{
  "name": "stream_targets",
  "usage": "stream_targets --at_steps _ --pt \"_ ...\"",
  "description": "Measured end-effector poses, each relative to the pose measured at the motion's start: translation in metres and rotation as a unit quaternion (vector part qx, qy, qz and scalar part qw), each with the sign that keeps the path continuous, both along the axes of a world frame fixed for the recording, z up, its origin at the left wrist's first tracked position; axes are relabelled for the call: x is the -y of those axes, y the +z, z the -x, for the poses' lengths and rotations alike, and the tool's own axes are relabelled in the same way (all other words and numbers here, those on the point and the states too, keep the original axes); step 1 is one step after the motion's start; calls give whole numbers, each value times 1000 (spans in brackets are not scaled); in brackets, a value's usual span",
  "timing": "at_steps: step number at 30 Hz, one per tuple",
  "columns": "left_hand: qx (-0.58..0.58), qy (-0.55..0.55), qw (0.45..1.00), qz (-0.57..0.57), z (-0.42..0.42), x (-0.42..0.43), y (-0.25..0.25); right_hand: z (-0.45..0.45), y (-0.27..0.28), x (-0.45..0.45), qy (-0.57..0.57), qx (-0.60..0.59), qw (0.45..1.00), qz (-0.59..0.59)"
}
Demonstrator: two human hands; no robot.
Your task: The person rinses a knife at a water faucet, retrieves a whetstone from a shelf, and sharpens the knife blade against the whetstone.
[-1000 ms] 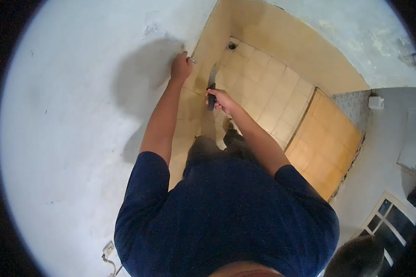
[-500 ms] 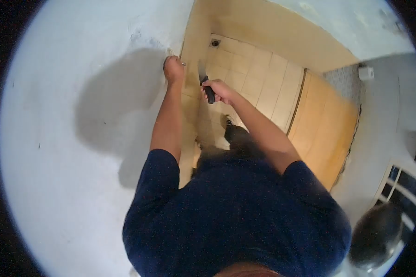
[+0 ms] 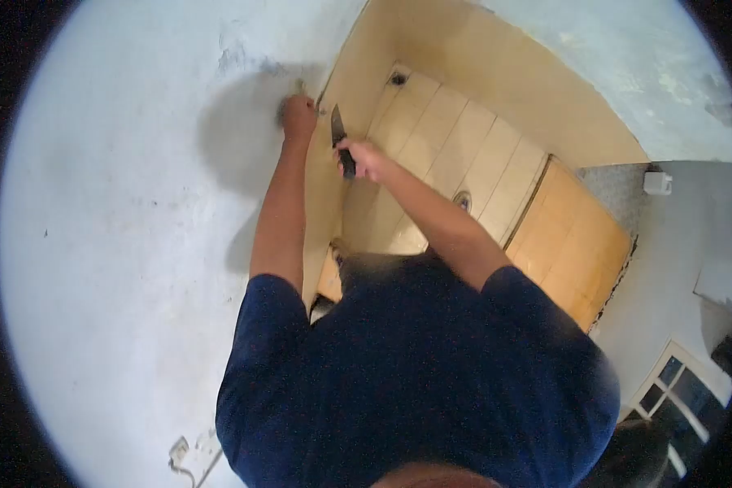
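Note:
My right hand (image 3: 364, 159) is closed around the black handle of a knife (image 3: 338, 124). Its blade points up and away from me, beside the tiled wall's edge. To the left, my left hand (image 3: 299, 115) is closed against the white wall (image 3: 138, 203), just above the tiled part. A small fitting on the wall (image 3: 301, 85) shows past its knuckles; what the fingers hold is hidden. The blade is close to my left hand but apart from it.
Below lies a pale tiled floor (image 3: 439, 122) with a drain (image 3: 398, 79) in the far corner. A low tiled partition (image 3: 577, 232) stands on the right. Further right are a white container (image 3: 657, 183) and a paned window (image 3: 675, 390). An electrical socket (image 3: 179, 450) is at lower left.
The knife in my right hand has moved left, nearer my left hand. My left hand stays at the wall. The view has shifted, bringing a foot and the socket into sight.

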State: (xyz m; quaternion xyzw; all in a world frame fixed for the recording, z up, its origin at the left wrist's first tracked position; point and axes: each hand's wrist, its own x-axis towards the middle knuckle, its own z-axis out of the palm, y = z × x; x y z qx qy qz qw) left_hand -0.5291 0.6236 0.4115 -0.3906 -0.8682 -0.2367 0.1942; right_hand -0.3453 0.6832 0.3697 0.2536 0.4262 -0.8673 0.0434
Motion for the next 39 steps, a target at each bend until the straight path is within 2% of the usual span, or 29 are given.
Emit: stream_targets --at_steps 4,8,9,11,13,16,25,28,31,34,37,39 --pt "61 33 996 56 -11 -9 20 -11 19 -23 45 -7 999 -29" --pt "56 19 997 44 18 -2 15 11 24 -22 71 13 997 -18" --pt "64 -2 997 35 75 -13 -50 58 -19 -31 74 38 996 -19" --pt "60 -4 998 26 91 -17 -70 67 -21 -27 77 47 995 -29" --pt "78 20 997 19 90 -23 -73 70 -23 -23 66 57 995 -54" --pt "-2 -43 999 8 95 -25 -74 75 -27 -21 60 59 995 -53" --pt "65 -75 993 -58 105 -33 -85 80 -31 -16 38 62 995 -73" --pt "64 -67 996 -13 109 -37 -87 79 -28 -19 54 58 995 -65" --pt "45 -91 993 -66 110 -35 -88 79 -24 -19 57 52 995 -64" --pt "35 -88 995 -43 107 -34 -82 80 -20 -14 21 63 995 -75" --pt "88 -2 990 112 105 -35 -73 82 -27 -19 33 46 996 -62" --pt "106 -5 983 151 111 -36 -75 86 -29 -21 39 45 995 -77"
